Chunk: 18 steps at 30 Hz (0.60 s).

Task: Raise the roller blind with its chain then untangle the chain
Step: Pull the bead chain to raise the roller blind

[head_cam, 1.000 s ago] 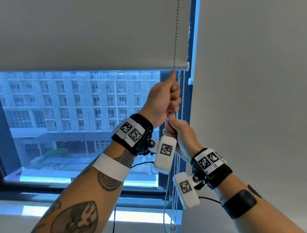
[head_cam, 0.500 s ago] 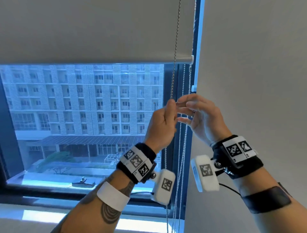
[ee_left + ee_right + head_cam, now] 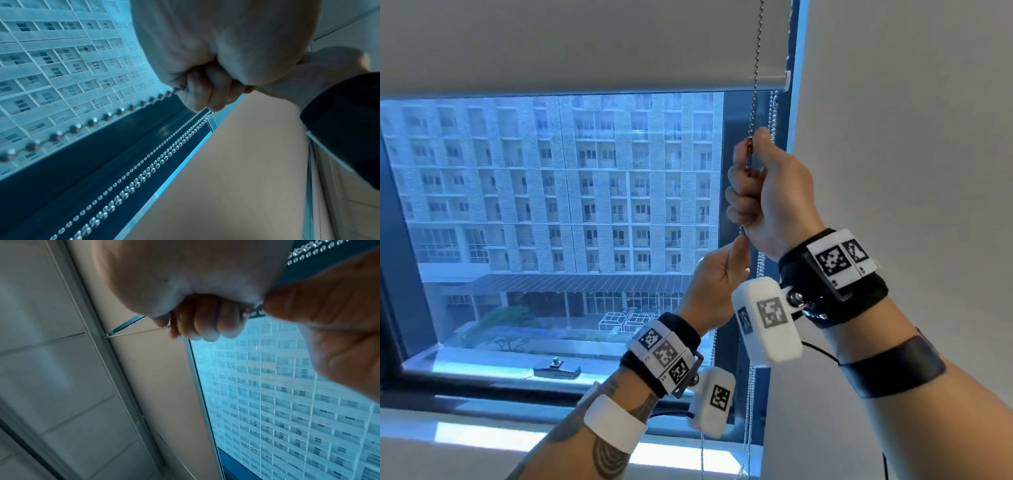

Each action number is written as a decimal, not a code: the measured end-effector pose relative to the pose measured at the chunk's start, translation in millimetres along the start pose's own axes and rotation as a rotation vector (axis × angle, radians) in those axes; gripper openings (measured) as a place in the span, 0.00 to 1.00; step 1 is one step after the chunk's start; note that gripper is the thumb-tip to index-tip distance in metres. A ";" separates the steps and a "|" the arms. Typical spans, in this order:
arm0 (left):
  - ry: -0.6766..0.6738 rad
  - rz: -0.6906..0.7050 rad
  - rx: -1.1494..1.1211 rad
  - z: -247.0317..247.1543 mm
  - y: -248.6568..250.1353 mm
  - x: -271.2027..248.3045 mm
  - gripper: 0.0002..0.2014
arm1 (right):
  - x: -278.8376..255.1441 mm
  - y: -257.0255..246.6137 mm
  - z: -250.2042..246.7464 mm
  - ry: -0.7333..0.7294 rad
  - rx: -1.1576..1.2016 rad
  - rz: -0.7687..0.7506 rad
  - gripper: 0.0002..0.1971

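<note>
The grey roller blind point(image 3: 571, 44) covers the top of the window, its bottom rail point(image 3: 770, 79) at the upper right. A bead chain point(image 3: 757, 54) runs down in front of the blind into my right hand point(image 3: 760, 192), which grips it in a fist. Just below, my left hand point(image 3: 717, 277) holds the same chain, thumb up against the right fist. In the left wrist view my left hand point(image 3: 205, 91) curls round the chain point(image 3: 92, 121). Curled right fingers point(image 3: 205, 322) clasp the chain point(image 3: 139, 332) in the right wrist view. Further chain strands point(image 3: 774, 113) hang beside the frame.
A plain white wall point(image 3: 911, 137) stands close on the right of the dark window frame point(image 3: 736, 171). Loose chain strands point(image 3: 748, 404) hang down to the sill point(image 3: 482, 442). Outside the glass is an apartment block point(image 3: 551, 188).
My left hand went down with the chain from beside the rail. My right hand let go, rose open, then took the chain above the left. The blind's edge sits higher against the building.
</note>
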State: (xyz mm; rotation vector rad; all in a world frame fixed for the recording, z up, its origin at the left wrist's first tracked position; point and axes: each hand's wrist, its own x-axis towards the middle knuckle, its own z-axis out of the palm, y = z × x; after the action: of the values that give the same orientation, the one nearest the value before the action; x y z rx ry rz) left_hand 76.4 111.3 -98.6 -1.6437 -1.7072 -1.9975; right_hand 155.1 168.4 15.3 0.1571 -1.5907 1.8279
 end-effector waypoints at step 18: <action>-0.078 -0.039 0.027 -47.4 44.8 45.1 0.25 | -30.3 61.6 -16.0 0.051 0.065 0.140 0.30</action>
State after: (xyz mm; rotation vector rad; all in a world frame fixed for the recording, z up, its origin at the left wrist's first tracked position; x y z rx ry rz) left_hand 52.8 84.1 -28.0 -1.7142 -1.7968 -1.9419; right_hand 148.4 170.1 -54.9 0.0293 -1.5414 1.9759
